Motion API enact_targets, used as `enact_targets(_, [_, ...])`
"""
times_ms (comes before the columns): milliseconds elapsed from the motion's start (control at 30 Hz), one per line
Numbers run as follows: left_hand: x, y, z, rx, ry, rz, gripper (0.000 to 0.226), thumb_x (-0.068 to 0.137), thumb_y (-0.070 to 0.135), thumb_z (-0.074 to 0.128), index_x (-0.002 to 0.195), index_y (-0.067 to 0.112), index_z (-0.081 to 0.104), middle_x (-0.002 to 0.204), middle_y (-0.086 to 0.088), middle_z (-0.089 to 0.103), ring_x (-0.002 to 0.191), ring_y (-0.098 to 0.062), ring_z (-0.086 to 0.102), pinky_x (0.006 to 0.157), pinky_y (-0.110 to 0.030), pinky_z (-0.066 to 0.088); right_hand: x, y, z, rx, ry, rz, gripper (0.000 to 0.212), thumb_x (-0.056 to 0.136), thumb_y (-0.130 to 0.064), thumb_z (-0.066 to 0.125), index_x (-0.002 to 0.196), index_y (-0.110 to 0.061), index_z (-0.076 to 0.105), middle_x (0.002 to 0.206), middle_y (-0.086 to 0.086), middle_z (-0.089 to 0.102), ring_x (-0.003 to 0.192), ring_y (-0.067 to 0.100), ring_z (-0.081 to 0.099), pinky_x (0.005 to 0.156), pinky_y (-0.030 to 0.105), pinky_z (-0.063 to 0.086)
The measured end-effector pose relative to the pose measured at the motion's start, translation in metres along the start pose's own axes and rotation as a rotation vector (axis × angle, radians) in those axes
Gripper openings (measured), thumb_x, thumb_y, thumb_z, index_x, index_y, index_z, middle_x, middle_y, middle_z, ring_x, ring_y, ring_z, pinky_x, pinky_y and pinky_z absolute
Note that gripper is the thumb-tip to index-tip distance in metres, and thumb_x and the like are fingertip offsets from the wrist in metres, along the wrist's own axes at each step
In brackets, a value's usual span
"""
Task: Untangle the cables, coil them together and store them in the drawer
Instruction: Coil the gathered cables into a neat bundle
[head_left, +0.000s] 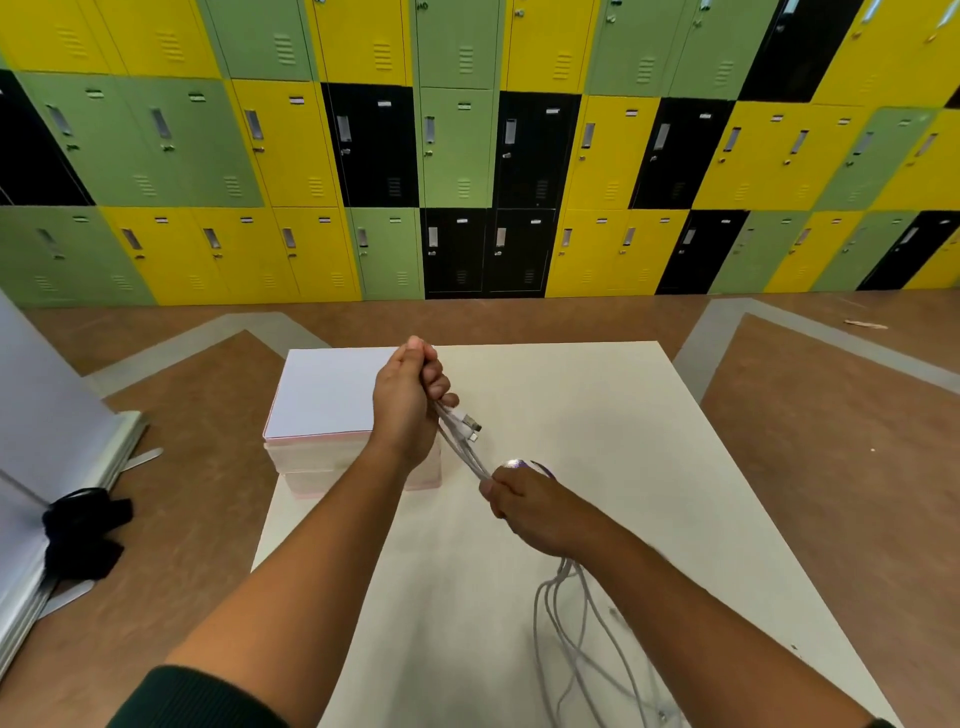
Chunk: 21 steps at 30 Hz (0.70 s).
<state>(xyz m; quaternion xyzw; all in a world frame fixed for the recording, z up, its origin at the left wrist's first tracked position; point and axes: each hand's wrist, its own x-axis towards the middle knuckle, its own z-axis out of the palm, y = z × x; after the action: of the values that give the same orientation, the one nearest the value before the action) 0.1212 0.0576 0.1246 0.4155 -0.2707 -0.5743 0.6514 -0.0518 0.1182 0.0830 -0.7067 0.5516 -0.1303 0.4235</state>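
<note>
Left hand fisted round white cables near plugs, right hand pinching them lower, loose strands trailing near right on table, no legible writing.

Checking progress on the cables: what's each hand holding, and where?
The left hand grips the white cables just behind their plugs; the right hand grips the same bundle lower down.

white cables, bunched taut, ends dangling
</note>
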Motion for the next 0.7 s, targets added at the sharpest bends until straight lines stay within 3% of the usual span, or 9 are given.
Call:
enact_targets(133, [-0.004, 0.003, 0.002, -0.094, -0.034, -0.036, 0.035, 0.105, 0.040, 0.041, 0.082, 0.018, 0.054, 0.058, 0.004, 0.032, 0.046, -0.009, 0.026, 0.049, -0.024, 0.038, -0.002, 0.001, 0.006, 0.057, -0.042, 0.024, 0.039, 0.101, -0.045, 0.044, 0.070, -0.023, 0.052, 0.062, -0.010, 0.050, 0.061, 0.010, 0.046, 0.061, 0.028, 0.039])
enact_targets(267, [-0.006, 0.012, 0.004, -0.273, -0.096, -0.103, 0.037, 0.103, 0.045, 0.042, 0.086, 0.017, 0.059, 0.053, 0.006, 0.027, 0.039, -0.005, 0.022, 0.036, -0.017, 0.025, 0.000, 0.004, 0.010, 0.095, -0.068, 0.029, 0.039, 0.100, -0.048, 0.044, 0.071, -0.023, 0.052, 0.064, -0.011, 0.051, 0.062, 0.009, 0.047, 0.062, 0.027, 0.039])
enact_targets(433, [-0.009, 0.032, -0.006, -0.578, -0.306, -0.294, 0.039, 0.104, 0.036, 0.038, 0.103, 0.008, 0.065, 0.052, 0.007, 0.031, 0.040, -0.004, 0.019, 0.033, -0.013, 0.023, 0.002, 0.019, 0.006, 0.126, -0.010, 0.029, 0.039, 0.101, -0.048, 0.043, 0.071, -0.024, 0.051, 0.061, -0.015, 0.050, 0.061, 0.007, 0.044, 0.062, 0.027, 0.038])
enact_targets(600, [-0.019, 0.038, -0.014, -0.461, -0.325, -0.292, 0.037, 0.103, 0.027, 0.042, 0.129, 0.008, 0.059, 0.064, 0.006, 0.031, 0.041, -0.006, 0.030, 0.034, -0.012, 0.035, 0.006, 0.027, 0.001, 0.154, 0.056, -0.002, 0.040, 0.101, -0.046, 0.041, 0.071, -0.020, 0.044, 0.063, -0.012, 0.044, 0.062, 0.011, 0.040, 0.065, 0.030, 0.035])
enact_targets(700, [-0.023, 0.036, -0.013, -0.336, -0.322, -0.269, 0.041, 0.103, 0.032, 0.044, 0.138, 0.015, 0.054, 0.065, 0.007, 0.030, 0.040, -0.004, 0.028, 0.035, -0.011, 0.031, 0.010, 0.031, 0.000, 0.112, 0.104, -0.011, 0.043, 0.101, -0.048, 0.040, 0.068, -0.019, 0.041, 0.064, -0.006, 0.042, 0.060, 0.012, 0.038, 0.062, 0.032, 0.034])
